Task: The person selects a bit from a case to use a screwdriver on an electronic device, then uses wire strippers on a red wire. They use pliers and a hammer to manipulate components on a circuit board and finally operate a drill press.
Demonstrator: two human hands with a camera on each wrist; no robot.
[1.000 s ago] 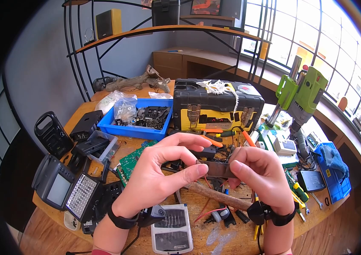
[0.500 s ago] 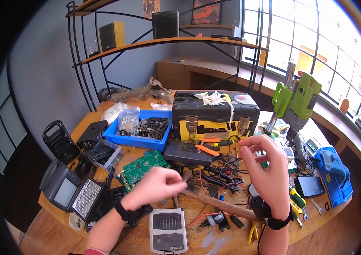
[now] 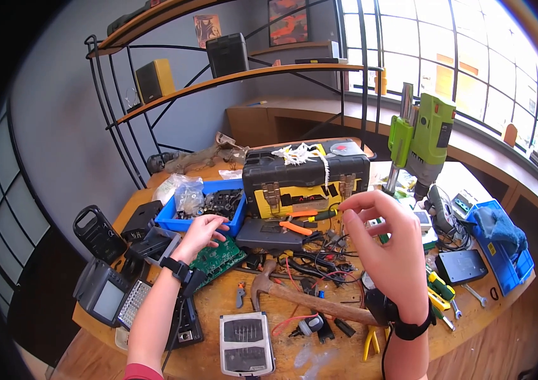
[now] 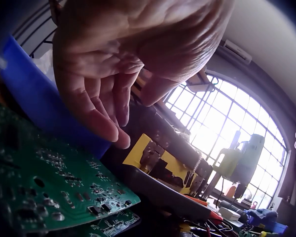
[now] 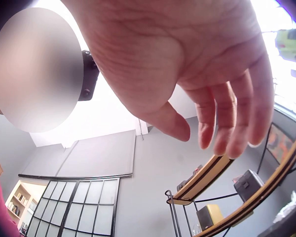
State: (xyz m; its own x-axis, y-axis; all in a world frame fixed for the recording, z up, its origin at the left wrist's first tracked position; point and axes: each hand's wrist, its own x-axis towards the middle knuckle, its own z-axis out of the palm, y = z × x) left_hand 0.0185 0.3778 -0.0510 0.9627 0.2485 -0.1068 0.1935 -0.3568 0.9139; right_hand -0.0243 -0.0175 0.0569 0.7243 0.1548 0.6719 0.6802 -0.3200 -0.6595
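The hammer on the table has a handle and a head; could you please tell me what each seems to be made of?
The handle looks like wood with a worn, uneven brown finish. The head is probably steel or iron, judging by its dull, grey-brown surface.

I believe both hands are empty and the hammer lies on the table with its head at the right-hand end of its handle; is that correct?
Not quite: the head camera's view shows the hammer with its head at the left end of its wooden handle. It does lie on the table, and the left hand and right hand are empty.
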